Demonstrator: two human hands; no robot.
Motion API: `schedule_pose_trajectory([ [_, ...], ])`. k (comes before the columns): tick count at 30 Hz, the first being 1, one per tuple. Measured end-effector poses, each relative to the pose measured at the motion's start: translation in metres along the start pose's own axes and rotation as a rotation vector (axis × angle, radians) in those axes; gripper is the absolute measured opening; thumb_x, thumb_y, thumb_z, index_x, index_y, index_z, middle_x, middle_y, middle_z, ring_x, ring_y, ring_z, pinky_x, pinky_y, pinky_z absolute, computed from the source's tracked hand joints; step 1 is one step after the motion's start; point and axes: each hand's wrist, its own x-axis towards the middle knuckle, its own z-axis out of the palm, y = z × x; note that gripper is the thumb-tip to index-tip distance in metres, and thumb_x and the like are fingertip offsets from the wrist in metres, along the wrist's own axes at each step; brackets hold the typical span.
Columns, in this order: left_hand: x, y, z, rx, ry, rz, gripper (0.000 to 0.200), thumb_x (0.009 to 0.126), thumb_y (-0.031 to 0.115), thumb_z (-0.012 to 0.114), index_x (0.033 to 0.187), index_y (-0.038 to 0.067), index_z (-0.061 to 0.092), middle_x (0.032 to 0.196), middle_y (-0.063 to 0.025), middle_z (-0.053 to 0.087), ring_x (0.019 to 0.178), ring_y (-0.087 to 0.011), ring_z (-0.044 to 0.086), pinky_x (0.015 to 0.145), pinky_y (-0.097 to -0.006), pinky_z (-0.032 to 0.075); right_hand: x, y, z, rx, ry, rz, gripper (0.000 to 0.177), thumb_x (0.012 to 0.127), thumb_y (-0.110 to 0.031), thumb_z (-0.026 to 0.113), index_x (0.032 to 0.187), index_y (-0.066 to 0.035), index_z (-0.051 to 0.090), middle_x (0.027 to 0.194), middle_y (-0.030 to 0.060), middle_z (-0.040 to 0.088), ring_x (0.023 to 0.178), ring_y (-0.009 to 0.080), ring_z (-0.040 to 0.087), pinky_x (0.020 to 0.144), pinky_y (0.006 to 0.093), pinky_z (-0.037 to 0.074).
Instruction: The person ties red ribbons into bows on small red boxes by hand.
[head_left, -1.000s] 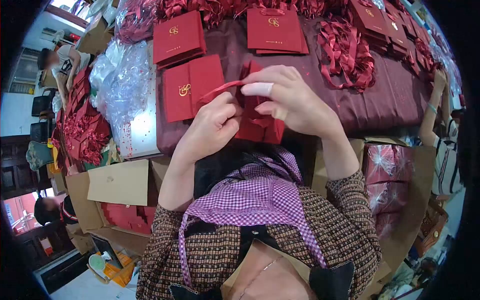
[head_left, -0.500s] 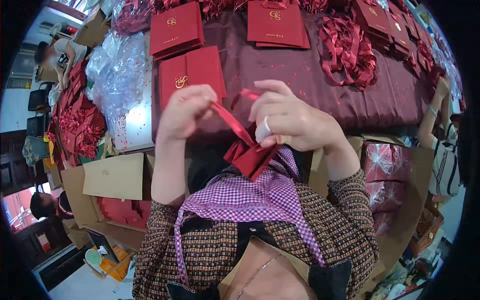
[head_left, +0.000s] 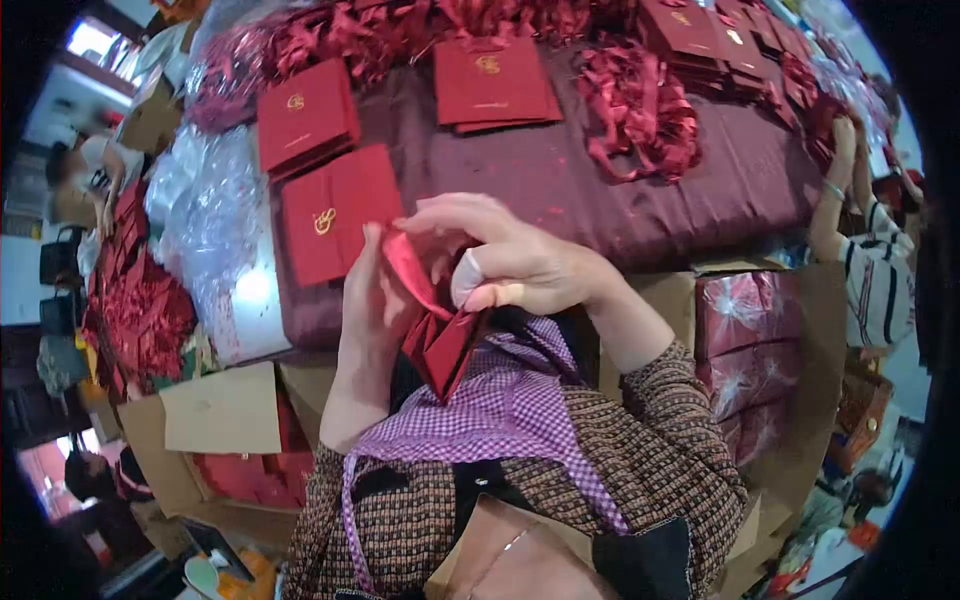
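Observation:
A small dark-red gift bag (head_left: 437, 352) is held upright and tilted over my lap, its mouth turned up. From its top runs a shiny red ribbon (head_left: 406, 268). My left hand (head_left: 362, 310) is on the bag's left side, thumb raised at the ribbon; its other fingers are partly hidden. My right hand (head_left: 525, 262) pinches the bag's right upper edge between thumb and fingers, its long fingers arching toward the ribbon's end. A white band wraps one finger of that hand.
Red bags with gold print (head_left: 342, 215) lie on the dark-red tablecloth (head_left: 600, 225), near a heap of ribbons (head_left: 640, 115). Clear plastic wrap (head_left: 205, 200) lies left. Open cartons with red bags (head_left: 250, 475) and wrapped red packs (head_left: 750, 340) flank me. Other people work at both sides.
My left hand has come down from pulling the ribbon outward to the bag's side. The right hand's fingers now reach over the ribbon. The camera view has shifted.

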Motion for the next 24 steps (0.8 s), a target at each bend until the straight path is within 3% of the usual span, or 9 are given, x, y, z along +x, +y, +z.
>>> schedule_pose_trajectory([
  [2, -0.01, -0.003, 0.0, 0.383, -0.234, 0.092, 0.037, 0.095, 0.03, 0.053, 0.117, 0.0, 0.056, 0.115, -0.0139, 0.06, 0.105, -0.0245, 0.06, 0.087, -0.0379, 0.049, -0.001, 0.003, -0.001, 0.086, 0.023, 0.003, 0.022, 0.087, -0.029, 0.065, 0.083, -0.007, 0.066, 0.138, 0.0187, 0.045, 0.135, 0.0351, 0.032, 0.108, 0.0478, 0.028],
  [5, -0.011, -0.005, -0.018, 0.811, -0.268, 0.138, 0.04, 0.094, 0.025, 0.056, 0.122, -0.003, 0.054, 0.114, -0.0105, 0.061, 0.105, -0.0206, 0.059, 0.091, -0.0337, 0.046, -0.008, 0.008, 0.005, 0.376, 0.131, 0.082, 0.021, 0.09, -0.025, 0.063, 0.088, -0.004, 0.067, 0.132, 0.0171, 0.049, 0.127, 0.0301, 0.043, 0.104, 0.0419, 0.034],
  [9, -0.011, 0.002, -0.006, 1.078, -0.054, 0.207, 0.012, 0.09, 0.009, 0.064, 0.091, -0.002, 0.059, 0.091, -0.0009, 0.056, 0.082, -0.0084, 0.051, 0.075, -0.0225, 0.043, -0.016, 0.022, -0.015, 0.062, 0.242, 0.137, 0.016, 0.09, -0.018, 0.062, 0.097, -0.003, 0.066, 0.124, 0.0146, 0.056, 0.116, 0.0261, 0.054, 0.099, 0.037, 0.04],
  [11, -0.009, 0.006, -0.007, 1.022, -0.085, 0.363, 0.009, 0.088, 0.005, 0.065, 0.089, -0.002, 0.059, 0.085, 0.0026, 0.054, 0.074, -0.0054, 0.048, 0.067, -0.02, 0.04, -0.026, 0.041, -0.036, -0.282, 0.504, 0.22, 0.017, 0.088, -0.013, 0.064, 0.102, -0.003, 0.064, 0.101, 0.0098, 0.063, 0.099, 0.0218, 0.06, 0.087, 0.0328, 0.047],
  [13, -0.008, 0.01, -0.003, 1.051, 0.002, 0.418, 0.003, 0.088, -0.001, 0.062, 0.09, -0.003, 0.06, 0.081, 0.0046, 0.053, 0.071, -0.0038, 0.048, 0.063, -0.0189, 0.04, -0.044, 0.055, -0.055, -0.639, 0.787, 0.456, 0.022, 0.085, -0.015, 0.068, 0.103, -0.003, 0.064, 0.094, 0.0115, 0.064, 0.089, 0.0244, 0.061, 0.08, 0.0343, 0.048],
  [15, -0.01, 0.015, 0.006, 1.057, 0.113, 0.402, 0.004, 0.088, -0.001, 0.061, 0.092, -0.004, 0.062, 0.078, 0.0048, 0.054, 0.072, -0.0025, 0.049, 0.064, -0.0175, 0.04, -0.073, 0.09, -0.076, -1.086, 0.773, 0.564, 0.025, 0.081, -0.018, 0.071, 0.1, -0.003, 0.064, 0.092, 0.0159, 0.064, 0.084, 0.0342, 0.06, 0.078, 0.0408, 0.048],
  [17, -0.004, 0.014, 0.005, 1.038, 0.141, 0.404, 0.007, 0.088, -0.001, 0.062, 0.094, -0.004, 0.062, 0.078, 0.0046, 0.055, 0.072, -0.0025, 0.049, 0.064, -0.0174, 0.04, -0.091, 0.103, -0.082, -1.264, 0.599, 0.773, 0.026, 0.081, -0.024, 0.07, 0.094, -0.003, 0.064, 0.089, 0.0175, 0.063, 0.087, 0.0341, 0.061, 0.078, 0.044, 0.049],
  [21, 0.003, 0.012, -0.004, 0.984, 0.231, 0.415, 0.019, 0.088, 0.001, 0.063, 0.105, -0.005, 0.064, 0.082, 0.0033, 0.061, 0.072, -0.0023, 0.052, 0.065, -0.0177, 0.043, -0.102, 0.116, -0.085, -1.221, 0.609, 0.628, 0.012, 0.081, -0.017, 0.067, 0.081, -0.007, 0.059, 0.08, 0.0121, 0.062, 0.08, 0.0329, 0.06, 0.073, 0.0445, 0.048],
  [24, 0.001, 0.012, 0.0, 0.958, 0.238, 0.414, 0.021, 0.088, 0.002, 0.063, 0.107, -0.005, 0.064, 0.082, 0.0038, 0.062, 0.072, -0.0017, 0.053, 0.065, -0.0173, 0.043, -0.091, 0.103, -0.084, -1.123, 0.76, 0.463, 0.005, 0.084, -0.01, 0.063, 0.084, -0.006, 0.06, 0.082, 0.0126, 0.064, 0.081, 0.0335, 0.06, 0.073, 0.0437, 0.047],
])
